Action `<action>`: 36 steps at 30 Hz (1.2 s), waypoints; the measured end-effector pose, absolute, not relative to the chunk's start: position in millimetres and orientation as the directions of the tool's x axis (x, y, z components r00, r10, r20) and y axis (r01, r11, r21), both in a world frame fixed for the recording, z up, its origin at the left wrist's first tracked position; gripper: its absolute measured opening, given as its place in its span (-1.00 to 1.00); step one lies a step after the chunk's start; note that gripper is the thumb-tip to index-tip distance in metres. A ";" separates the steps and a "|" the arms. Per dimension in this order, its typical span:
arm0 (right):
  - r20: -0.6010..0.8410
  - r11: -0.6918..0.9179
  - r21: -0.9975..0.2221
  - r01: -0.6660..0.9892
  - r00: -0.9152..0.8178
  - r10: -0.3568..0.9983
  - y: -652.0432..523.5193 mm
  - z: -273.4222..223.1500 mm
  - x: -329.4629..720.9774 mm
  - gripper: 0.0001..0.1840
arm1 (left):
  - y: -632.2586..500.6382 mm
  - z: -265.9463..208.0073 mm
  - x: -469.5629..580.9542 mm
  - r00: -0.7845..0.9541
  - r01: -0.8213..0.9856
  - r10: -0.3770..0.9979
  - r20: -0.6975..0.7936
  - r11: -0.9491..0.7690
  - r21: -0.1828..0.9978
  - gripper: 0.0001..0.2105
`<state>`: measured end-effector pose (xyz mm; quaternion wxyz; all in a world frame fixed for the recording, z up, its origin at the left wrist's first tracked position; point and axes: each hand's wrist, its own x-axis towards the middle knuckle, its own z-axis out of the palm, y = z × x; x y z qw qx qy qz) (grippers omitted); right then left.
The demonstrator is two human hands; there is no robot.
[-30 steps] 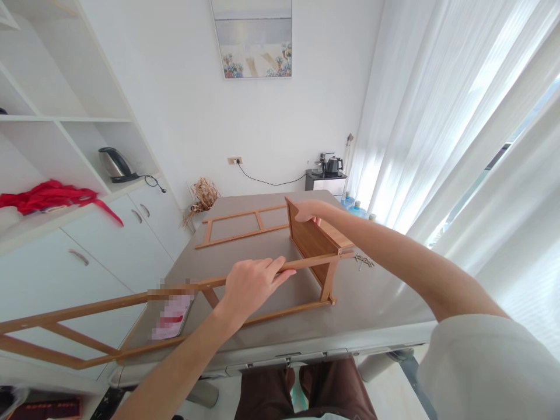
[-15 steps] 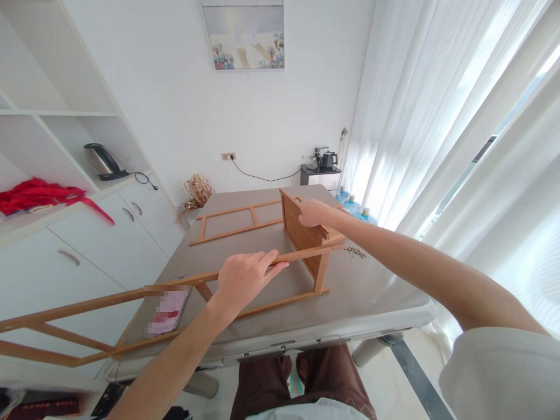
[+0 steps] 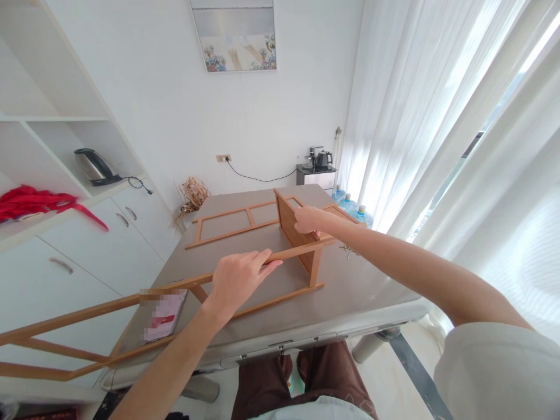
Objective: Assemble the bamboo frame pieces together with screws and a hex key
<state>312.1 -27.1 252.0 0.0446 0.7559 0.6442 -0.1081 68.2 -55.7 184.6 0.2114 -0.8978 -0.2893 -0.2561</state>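
Note:
My left hand (image 3: 236, 286) is wrapped over the upper rail of a ladder-like wooden side frame (image 3: 175, 287), which stands on its long edge along the near side of the table. With my right hand (image 3: 310, 219) I grip the top edge of a flat wooden panel (image 3: 292, 224). The panel stands upright and its near end meets the right end of the side frame, by the crosspiece. Whether they are joined, I cannot tell. Behind, a second wooden frame (image 3: 219, 237) lies flat. Several screws (image 3: 349, 251) lie right of the panel, partly behind my right forearm.
The grey-brown table (image 3: 350, 286) has a booklet (image 3: 165, 318) at its left. Another wooden piece (image 3: 343, 213) lies past my right arm. White cabinets with a kettle (image 3: 96, 167) stand left, curtains (image 3: 406, 116) and water bottles (image 3: 347, 201) right. Dried plants (image 3: 192, 198) are behind.
The view has shifted slightly, so everything sits a little further left. Both hands keep their grips, and the panel's near end appears slightly closer to the side frame's upper rail.

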 end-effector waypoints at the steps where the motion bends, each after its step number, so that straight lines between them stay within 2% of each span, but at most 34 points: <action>1: -0.242 -0.159 -0.093 0.983 0.132 0.961 -32.4 253.3 314.2 -0.61 | -55.5 184.4 68.2 0.699 0.630 0.415 0.582 -0.742 -0.229 -0.64; 3: -0.255 -0.124 -0.141 0.982 0.085 0.963 -44.4 254.9 320.8 -0.59 | -55.5 184.0 68.4 0.696 0.635 0.422 0.580 -0.739 -0.224 -0.64; 6: -0.183 -0.021 -0.203 0.979 -0.017 0.983 -63.9 254.3 333.7 -0.49 | -56.5 184.0 68.6 0.691 0.643 0.441 0.573 -0.736 -0.210 -0.64; 9: -0.103 0.084 -0.245 0.966 -0.112 0.988 -83.6 251.6 344.9 -0.65 | -58.7 185.4 69.6 0.684 0.655 0.468 0.559 -0.731 -0.190 -0.64; 10: -0.087 0.109 -0.258 0.960 -0.135 0.987 -90.0 250.4 347.7 -0.64 | -59.8 186.2 70.2 0.681 0.660 0.478 0.555 -0.729 -0.183 -0.64; 14: -0.027 0.178 -0.296 0.938 -0.194 0.981 -112.5 242.8 354.1 -0.49 | -65.5 190.9 73.4 0.668 0.681 0.523 0.529 -0.717 -0.151 -0.64; 18: 0.077 0.222 -0.253 0.942 -0.209 0.975 -120.5 227.4 357.4 -0.31 | -69.3 198.6 76.6 0.655 0.709 0.584 0.480 -0.694 -0.123 -0.64; 21: 0.151 0.258 -0.225 0.940 -0.228 0.962 -116.9 212.9 360.6 -0.41 | -69.5 206.6 82.3 0.665 0.710 0.612 0.429 -0.696 -0.107 -0.68; 24: 0.206 0.291 -0.210 0.933 -0.249 0.946 -111.8 199.9 364.3 -0.48 | -68.4 214.0 97.5 0.727 0.648 0.584 0.361 -0.757 -0.079 -0.80; 27: 0.245 0.314 -0.192 0.930 -0.265 0.933 -108.8 192.0 367.4 -0.48 | -65.7 219.1 122.8 0.768 0.595 0.551 0.326 -0.802 -0.047 -0.67; 31: 0.299 0.370 -0.168 0.914 -0.310 0.903 -108.2 193.8 370.2 -0.55 | -59.8 224.6 156.3 0.777 0.572 0.540 0.322 -0.820 -0.005 -0.67; 36: 0.185 0.332 -0.378 0.864 -0.281 0.942 -110.8 211.0 373.9 -0.64 | -51.4 224.9 173.8 0.781 0.535 0.560 0.277 -0.828 0.168 -0.55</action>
